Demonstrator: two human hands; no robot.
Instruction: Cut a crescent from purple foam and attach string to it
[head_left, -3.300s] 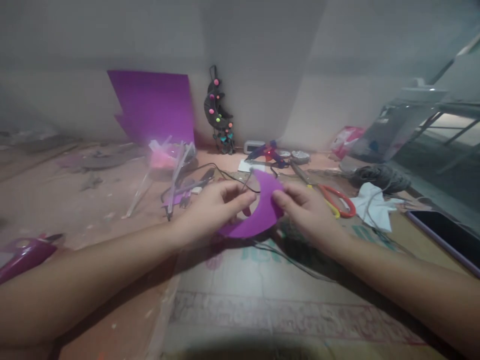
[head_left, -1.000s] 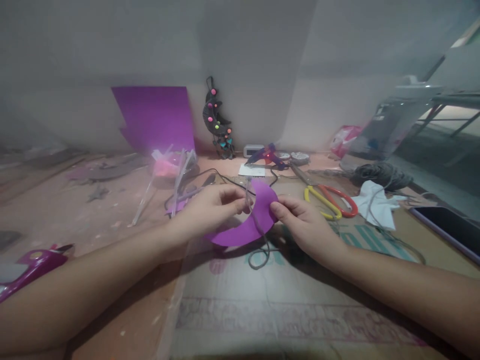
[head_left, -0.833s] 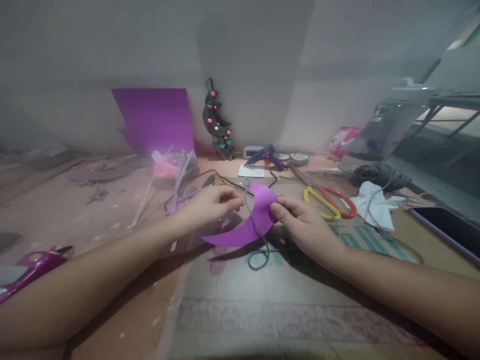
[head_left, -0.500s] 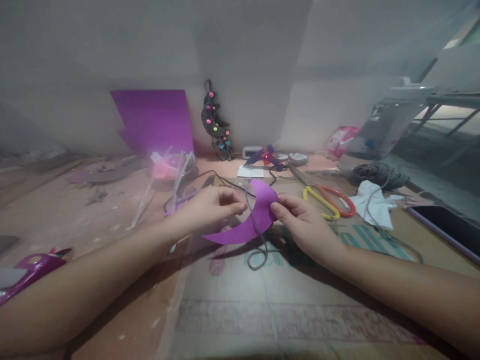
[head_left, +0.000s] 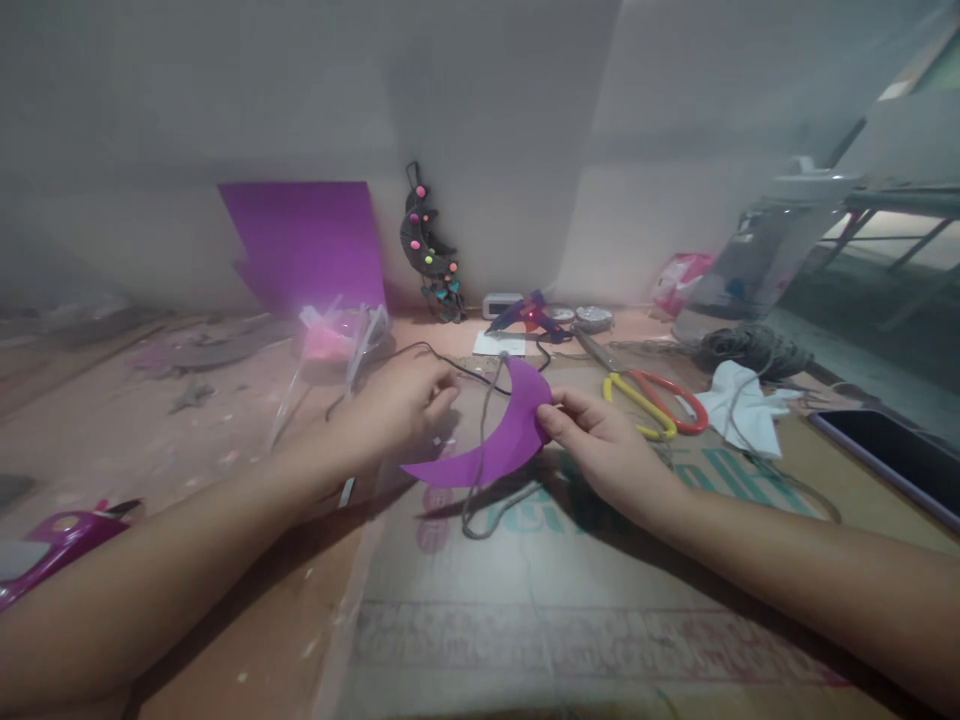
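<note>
A purple foam crescent [head_left: 501, 440] is held up over a flattened cardboard sheet [head_left: 555, 600]. My right hand [head_left: 596, 450] pinches its outer edge between thumb and fingers. A grey cord [head_left: 480, 450] hangs from the crescent's upper tip, runs across its face and loops down onto the cardboard. My left hand [head_left: 401, 405] is just left of the crescent with its fingers curled together near the cord; what they hold is too small to make out.
Against the wall lean a purple foam sheet [head_left: 304, 240] and a dark decorated crescent [head_left: 427, 250]. A glue gun [head_left: 529, 312], red-and-yellow scissors [head_left: 652, 395], a ball of grey yarn [head_left: 750, 350], white cloth [head_left: 742, 405], a phone [head_left: 892, 450] and glue sticks [head_left: 337, 340] lie around.
My left hand has drawn away to the left from the crescent's top. The cord now hangs looser across the crescent. My right hand keeps its pinch.
</note>
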